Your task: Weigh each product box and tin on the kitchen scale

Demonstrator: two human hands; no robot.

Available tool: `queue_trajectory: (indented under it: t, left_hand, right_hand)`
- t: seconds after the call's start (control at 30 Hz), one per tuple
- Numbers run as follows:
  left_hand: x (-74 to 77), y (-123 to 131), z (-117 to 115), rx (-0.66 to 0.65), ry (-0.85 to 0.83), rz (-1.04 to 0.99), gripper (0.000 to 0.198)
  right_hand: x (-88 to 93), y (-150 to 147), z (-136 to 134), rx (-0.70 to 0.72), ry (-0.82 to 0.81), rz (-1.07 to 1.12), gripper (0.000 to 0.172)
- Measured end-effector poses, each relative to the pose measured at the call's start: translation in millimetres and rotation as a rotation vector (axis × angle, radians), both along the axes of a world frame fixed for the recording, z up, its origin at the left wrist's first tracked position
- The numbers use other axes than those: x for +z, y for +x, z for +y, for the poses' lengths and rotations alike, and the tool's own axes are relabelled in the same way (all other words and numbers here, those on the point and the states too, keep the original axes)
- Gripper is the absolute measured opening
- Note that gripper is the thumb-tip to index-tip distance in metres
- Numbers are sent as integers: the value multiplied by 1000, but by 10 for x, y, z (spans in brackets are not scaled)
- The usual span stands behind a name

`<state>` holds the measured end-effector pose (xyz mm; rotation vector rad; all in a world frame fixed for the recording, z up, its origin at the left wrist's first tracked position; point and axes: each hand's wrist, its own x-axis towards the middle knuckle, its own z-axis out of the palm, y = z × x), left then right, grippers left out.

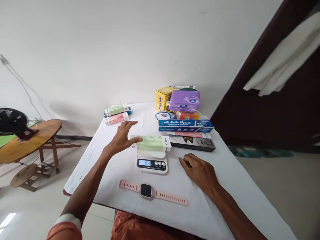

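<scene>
A green and white box (153, 143) lies across the top of a white kitchen scale (153, 165), whose lit display reads about 363. My left hand (123, 137) is at the box's left end, thumb over its edge and fingers spread apart above the table. To the right of the scale, my right hand (198, 170) rests on the white cloth with its fingers curled; whether anything is inside them is hidden. A pink-strapped smartwatch (146, 190) lies flat in front of the scale.
Behind the scale, to its right, are a black and silver box (200, 144), blue toothpaste boxes (185, 126), a purple pack (185, 101) and a yellow box (163, 99). Green (117, 110) and pink (117, 118) boxes lie at the back left.
</scene>
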<state>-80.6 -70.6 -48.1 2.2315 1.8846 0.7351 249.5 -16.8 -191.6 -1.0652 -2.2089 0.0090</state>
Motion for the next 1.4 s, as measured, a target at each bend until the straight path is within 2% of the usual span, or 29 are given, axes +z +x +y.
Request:
queue_trajectory:
  t: [0.07,0.13,0.3,0.43,0.53,0.67,0.77,0.9,1.1,1.3,1.4]
  left_hand:
    - [31,84,-2,-42,29,15,67]
    - [-2,175,39,-93,15,66,67]
    - [-232,336,238,-122,-160,254,64]
    - [-324,305,330,-154,-244,238,51]
    - [-292,104,298,-151,-189,127,48]
    - [-180,-416,248,-8,-117,61,46]
    - [-151,-824,327,157,-171,179,48]
    - [-287,-1150,550,393,-301,380,47]
    - [-515,-1300,845,450,-252,427,40]
    - [-568,-1348,882,404,-201,440,39]
    - [-544,-1248,838,401,-182,430,45]
  right_hand:
    - [-18,10,10,1,1,2,48]
    - [-28,16,19,-1,0,-5,50]
    - [-22,21,15,3,-8,-17,49]
    - [-7,27,8,8,3,-30,47]
    - [-1,25,5,8,7,-19,47]
    - [-7,14,7,5,-4,-7,46]
    - [-17,10,12,-4,4,-17,47]
    - [-18,13,18,3,42,-13,49]
    - [-14,24,38,12,65,-6,49]
    - [-21,29,37,25,96,-22,47]
    - [-29,25,43,14,110,-22,47]
